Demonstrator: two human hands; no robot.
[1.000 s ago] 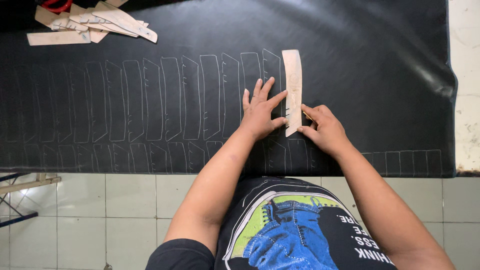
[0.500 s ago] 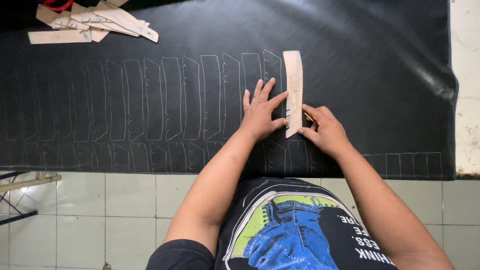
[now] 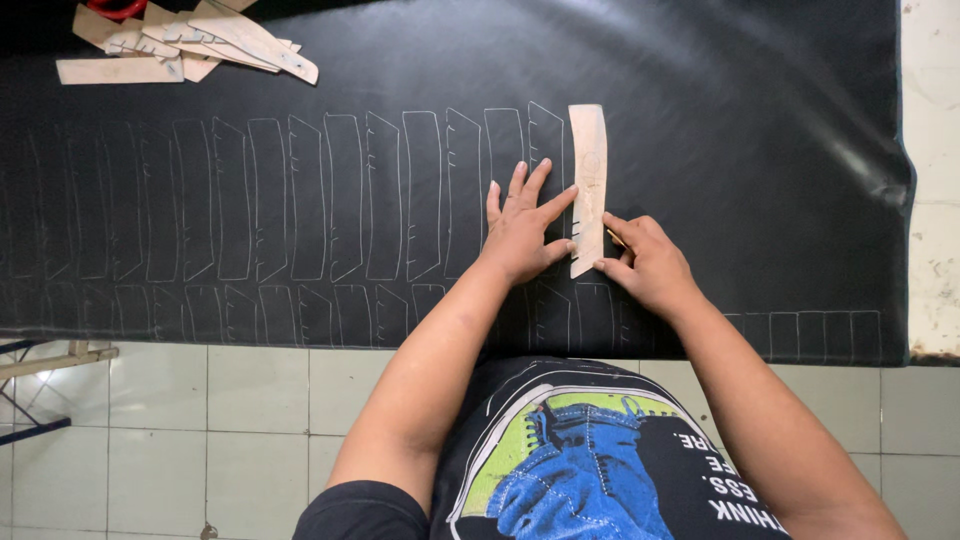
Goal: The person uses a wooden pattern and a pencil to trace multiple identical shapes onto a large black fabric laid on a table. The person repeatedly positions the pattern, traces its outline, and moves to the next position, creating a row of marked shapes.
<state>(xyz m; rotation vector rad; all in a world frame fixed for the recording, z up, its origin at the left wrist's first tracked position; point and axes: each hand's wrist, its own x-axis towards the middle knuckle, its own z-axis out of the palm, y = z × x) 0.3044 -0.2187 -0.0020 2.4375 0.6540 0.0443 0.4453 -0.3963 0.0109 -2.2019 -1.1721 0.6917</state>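
On the bench, over a black sheet [image 3: 700, 120] marked with rows of white outlines [image 3: 330, 200], we press our left hand [image 3: 522, 232] flat, fingers spread, its fingertips [image 3: 570, 190] resting on the edge of a pale card pattern [image 3: 588, 180]. The pattern lies upright on the sheet, just right of the last outline. Our right hand [image 3: 648, 265] touches the pattern's lower right edge, its grip closed on a thin pen [image 3: 617, 239]. More card patterns [image 3: 190, 45] lie piled at the far left corner.
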